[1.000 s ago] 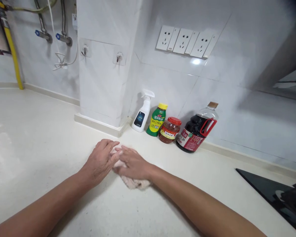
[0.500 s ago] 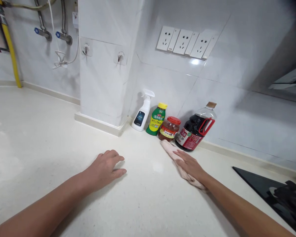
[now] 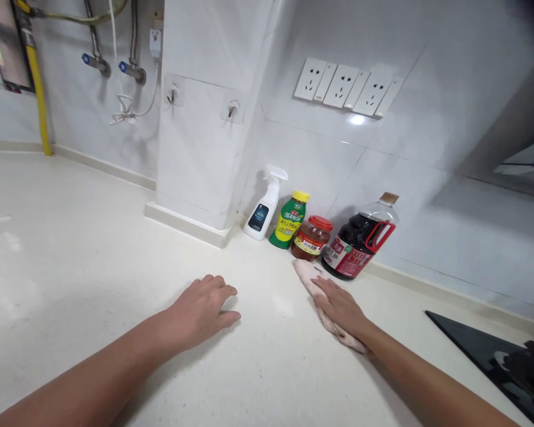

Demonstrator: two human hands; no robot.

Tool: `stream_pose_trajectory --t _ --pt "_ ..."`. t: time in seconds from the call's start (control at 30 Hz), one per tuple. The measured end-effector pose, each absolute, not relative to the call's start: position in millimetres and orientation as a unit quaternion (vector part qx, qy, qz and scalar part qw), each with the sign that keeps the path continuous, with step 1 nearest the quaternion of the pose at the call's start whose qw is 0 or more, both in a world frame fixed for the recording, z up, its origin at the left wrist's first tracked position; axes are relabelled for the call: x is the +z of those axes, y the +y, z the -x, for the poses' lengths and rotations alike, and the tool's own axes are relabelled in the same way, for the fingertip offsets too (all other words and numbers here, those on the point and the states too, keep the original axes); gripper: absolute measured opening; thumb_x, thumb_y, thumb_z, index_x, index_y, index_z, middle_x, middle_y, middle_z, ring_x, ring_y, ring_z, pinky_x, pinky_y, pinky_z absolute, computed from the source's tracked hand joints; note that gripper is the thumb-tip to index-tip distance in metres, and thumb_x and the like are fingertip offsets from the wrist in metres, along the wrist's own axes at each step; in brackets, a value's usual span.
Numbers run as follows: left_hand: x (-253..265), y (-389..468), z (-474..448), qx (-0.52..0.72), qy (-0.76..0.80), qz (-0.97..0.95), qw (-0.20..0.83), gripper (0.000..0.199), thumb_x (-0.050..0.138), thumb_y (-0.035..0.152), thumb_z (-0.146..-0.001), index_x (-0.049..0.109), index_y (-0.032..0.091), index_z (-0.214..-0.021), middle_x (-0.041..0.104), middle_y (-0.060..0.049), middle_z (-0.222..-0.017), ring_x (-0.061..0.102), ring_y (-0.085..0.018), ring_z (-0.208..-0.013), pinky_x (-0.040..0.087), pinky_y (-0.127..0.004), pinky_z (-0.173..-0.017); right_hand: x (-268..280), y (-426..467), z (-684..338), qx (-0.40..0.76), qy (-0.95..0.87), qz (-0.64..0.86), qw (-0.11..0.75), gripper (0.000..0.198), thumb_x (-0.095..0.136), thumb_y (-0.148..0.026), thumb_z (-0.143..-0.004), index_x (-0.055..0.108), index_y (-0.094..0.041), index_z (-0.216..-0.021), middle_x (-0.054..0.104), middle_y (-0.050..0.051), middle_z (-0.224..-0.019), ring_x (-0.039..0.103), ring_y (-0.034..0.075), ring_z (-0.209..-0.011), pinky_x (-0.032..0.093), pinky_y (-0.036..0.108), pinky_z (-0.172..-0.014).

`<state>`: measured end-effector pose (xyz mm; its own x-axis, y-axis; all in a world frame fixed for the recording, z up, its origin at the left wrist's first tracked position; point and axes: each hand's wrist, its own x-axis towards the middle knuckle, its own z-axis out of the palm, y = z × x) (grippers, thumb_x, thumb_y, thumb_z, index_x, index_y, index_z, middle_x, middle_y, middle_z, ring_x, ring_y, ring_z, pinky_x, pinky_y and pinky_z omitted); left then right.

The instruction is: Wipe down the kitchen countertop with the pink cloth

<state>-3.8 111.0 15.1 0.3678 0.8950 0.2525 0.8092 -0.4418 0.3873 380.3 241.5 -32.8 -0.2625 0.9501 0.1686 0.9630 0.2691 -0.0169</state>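
My right hand (image 3: pixel 342 305) lies on a pale pink cloth (image 3: pixel 309 274), pressing it to the white countertop (image 3: pixel 267 367). The cloth's far end is just in front of a red-lidded jar (image 3: pixel 310 238) and a large dark sauce bottle (image 3: pixel 356 243) with a red handle. Over the counter to the left, my left hand (image 3: pixel 209 311) holds nothing; its fingers are loosely bent and the thumb stands apart. A green bottle with a yellow cap (image 3: pixel 289 219) and a white spray bottle (image 3: pixel 266 204) complete the row along the wall.
A black glass cooktop (image 3: pixel 476 344) lies at the right. Wall sockets (image 3: pixel 347 88) are above the bottles. A white pillar (image 3: pixel 196 154) with hooks juts out left of them. Farther left are pipe valves (image 3: pixel 131 71), a white cord and a yellow hose (image 3: pixel 39 101).
The view has swung slightly, so the whole scene sits farther right and a little lower. My right hand stays on the cloth, with a slight shift relative to the bottles.
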Motion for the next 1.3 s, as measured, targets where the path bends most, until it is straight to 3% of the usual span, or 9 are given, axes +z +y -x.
stream_pose_trajectory --t 0.4,0.67,0.77,0.9,1.03,1.17,1.3 --pt "20.1 112.5 1.5 0.204 0.537 -0.813 0.09 0.036 0.056 0.035 -0.093 0.063 0.02 -0.125 0.062 -0.011 -0.122 0.059 -0.03 -0.113 0.047 -0.048 -0.098 0.1 305.7 -206.5 -0.005 -0.867 0.495 0.048 0.056 0.038 -0.039 -0.104 0.036 -0.019 -0.156 0.027 0.008 -0.162 0.021 0.031 -0.149 0.021 0.05 -0.121" --pt "20.1 119.4 5.8 0.252 0.554 -0.794 0.012 0.035 0.053 0.039 -0.096 0.063 0.019 -0.123 0.062 -0.013 -0.121 0.058 -0.03 -0.112 0.049 -0.047 -0.094 2.8 260.3 -155.6 0.023 -0.912 0.407 0.053 0.057 0.038 -0.044 -0.107 0.031 -0.019 -0.158 0.02 0.01 -0.164 0.014 0.032 -0.15 0.017 0.053 -0.122" --pt "21.6 121.6 7.4 0.299 0.552 -0.778 0.025 0.037 0.051 0.044 -0.097 0.062 0.021 -0.123 0.061 -0.013 -0.125 0.057 -0.03 -0.114 0.048 -0.049 -0.096 0.4 224.4 -151.2 0.05 -0.937 0.334 0.09 0.055 0.045 -0.04 -0.105 0.034 -0.023 -0.155 0.028 0.008 -0.162 0.018 0.031 -0.149 0.018 0.054 -0.121" --pt "19.9 125.0 9.4 0.344 0.528 -0.775 0.041 0.038 0.049 0.046 -0.098 0.064 0.021 -0.122 0.061 -0.011 -0.125 0.056 -0.028 -0.116 0.046 -0.05 -0.102 2.5 178.2 -154.1 0.123 -0.959 0.167 0.195 0.038 0.042 -0.03 -0.104 0.051 -0.024 -0.14 0.048 0.006 -0.149 0.041 0.026 -0.136 0.032 0.049 -0.115" --pt "15.2 126.3 10.0 0.33 0.51 -0.791 0.07 0.038 0.048 0.046 -0.099 0.066 0.02 -0.121 0.065 -0.012 -0.12 0.06 -0.027 -0.113 0.047 -0.047 -0.101 10.3 146.9 -169.3 0.176 -0.963 0.105 0.177 0.035 0.035 -0.02 -0.102 0.064 -0.023 -0.122 0.062 0.004 -0.131 0.048 0.021 -0.128 0.035 0.043 -0.114" --pt "14.4 122.6 7.3 0.284 0.472 -0.828 0.106 0.037 0.047 0.047 -0.1 0.07 0.023 -0.116 0.071 -0.008 -0.116 0.065 -0.025 -0.11 0.051 -0.04 -0.097 12.8 143.1 -194.5 0.178 -0.959 0.122 0.184 0.037 0.044 -0.026 -0.1 0.061 -0.028 -0.133 0.054 0.002 -0.143 0.04 0.02 -0.136 0.025 0.044 -0.12" --pt "13.1 119.8 6.4 0.239 0.455 -0.85 0.114 0.046 0.044 0.05 -0.1 0.064 0.022 -0.131 0.063 -0.01 -0.139 0.056 -0.027 -0.13 0.045 -0.042 -0.108 2.9 163.9 -230.3 0.144 -0.96 0.182 0.158 0.044 0.041 -0.035 -0.104 0.051 -0.026 -0.146 0.039 0.004 -0.157 0.027 0.022 -0.146 0.019 0.049 -0.123"
